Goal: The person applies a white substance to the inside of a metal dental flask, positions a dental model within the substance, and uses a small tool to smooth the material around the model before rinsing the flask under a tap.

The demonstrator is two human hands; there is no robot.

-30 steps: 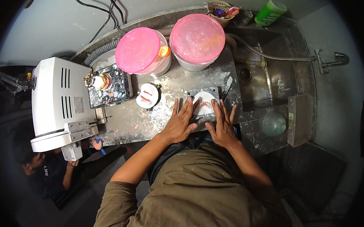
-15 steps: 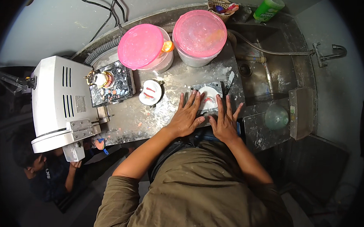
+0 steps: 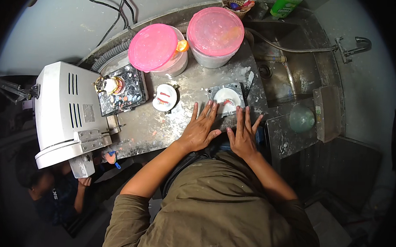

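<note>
Both of my hands are empty, palms down at the near edge of the worktop (image 3: 140,121). My left hand (image 3: 200,128) has its fingers spread, their tips by the near left corner of a square grey metal plate (image 3: 214,90). My right hand (image 3: 244,136) is also spread out, fingertips just short of the plate's near right side. Round white plaster (image 3: 226,94) sits on that plate, with a curved red-pink piece (image 3: 227,102) set in it. To the left stands a second white plaster disc (image 3: 167,89) in a dark round holder, bearing red strips.
Behind stand two tubs with pink lids (image 3: 153,46) (image 3: 216,30). At left are a white machine (image 3: 61,108) and a dental model (image 3: 115,85) on a speckled block. A sink (image 3: 293,74) and a greenish bowl (image 3: 301,119) lie right. A person (image 3: 58,197) sits lower left.
Both hands have drawn back slightly toward me, off the metal plate, so more of the white plaster shows. The fingers stay spread.
</note>
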